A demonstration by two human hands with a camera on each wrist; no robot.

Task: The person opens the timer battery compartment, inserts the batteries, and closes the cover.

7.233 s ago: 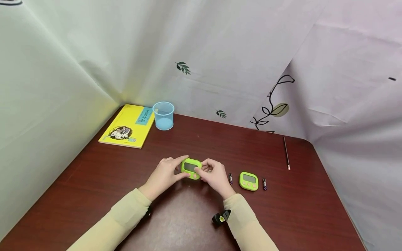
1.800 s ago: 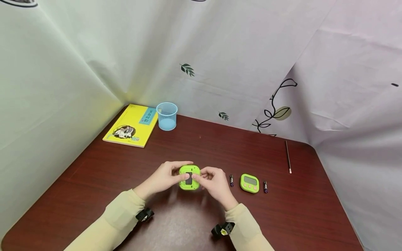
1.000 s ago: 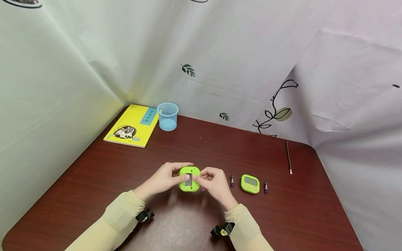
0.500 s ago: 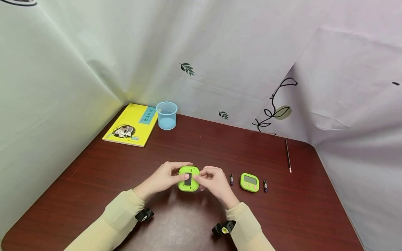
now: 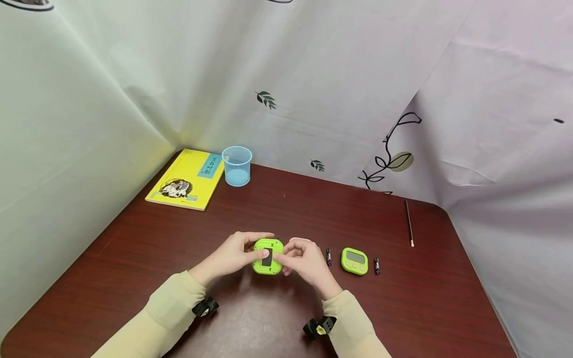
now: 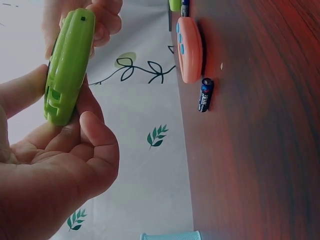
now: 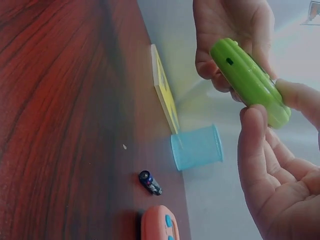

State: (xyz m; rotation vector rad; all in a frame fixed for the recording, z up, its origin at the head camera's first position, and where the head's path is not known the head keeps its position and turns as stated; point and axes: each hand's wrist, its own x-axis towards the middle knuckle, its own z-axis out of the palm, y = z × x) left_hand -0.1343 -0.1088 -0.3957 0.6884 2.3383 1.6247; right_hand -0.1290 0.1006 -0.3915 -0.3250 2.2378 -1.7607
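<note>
In the head view, the left hand (image 5: 232, 254) and right hand (image 5: 306, 261) pinch a lime-green, rounded-square plastic timer (image 5: 268, 262) over the middle of the dark red table (image 5: 170, 243). In the left wrist view, a coral plastic device (image 6: 189, 50) with blue buttons lies near a dark cylindrical battery (image 6: 205, 95). In the right wrist view, a translucent blue cup (image 7: 197, 146) stands beside a yellow book (image 7: 165, 87).

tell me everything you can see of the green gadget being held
The lime-green, rounded-square plastic-looking gadget is held off the dark red wood-look table between both hands, the left hand and right hand gripping opposite sides. The side facing the head camera has a dark rectangular panel in its middle, with the left thumb over part of it. Its thick, ridged edge shows a small dark hole and, further along, notches. Its opposite face is turned out of sight.
</note>
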